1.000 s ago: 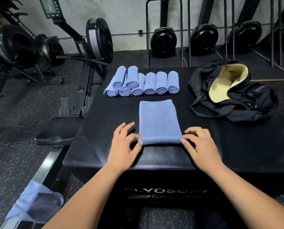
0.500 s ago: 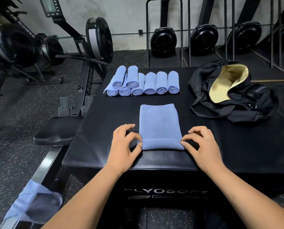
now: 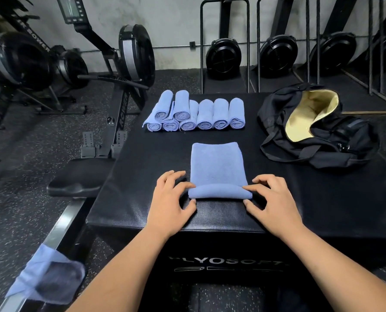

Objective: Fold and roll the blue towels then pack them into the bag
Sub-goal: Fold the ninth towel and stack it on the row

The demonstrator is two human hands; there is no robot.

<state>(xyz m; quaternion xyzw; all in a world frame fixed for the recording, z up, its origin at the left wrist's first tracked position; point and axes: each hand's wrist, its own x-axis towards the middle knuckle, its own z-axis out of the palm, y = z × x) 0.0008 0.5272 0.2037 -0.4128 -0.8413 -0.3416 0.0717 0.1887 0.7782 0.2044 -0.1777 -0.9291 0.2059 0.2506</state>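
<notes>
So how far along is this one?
Done: rolled blue towels stacked far back on the padded black box. In hand: left hand and right hand pinch the barely started roll of the folded blue towel. Left: finish rolling, then fill the open black yellow-lined bag, no towels visible.

The light is dim and even, falling from overhead; the pale grey concrete wall is the brightest patch. The black textured padded surface carries a faint sheen, and soft dark shadows pool under the fingers of the left hand and right hand. The half-rolled blue terry towel at centre is sharp. Wide-angle distortion bows the black tubular steel racks and black rowing machine near the edges; the loose blue cloth at lower left is blurred.
</notes>
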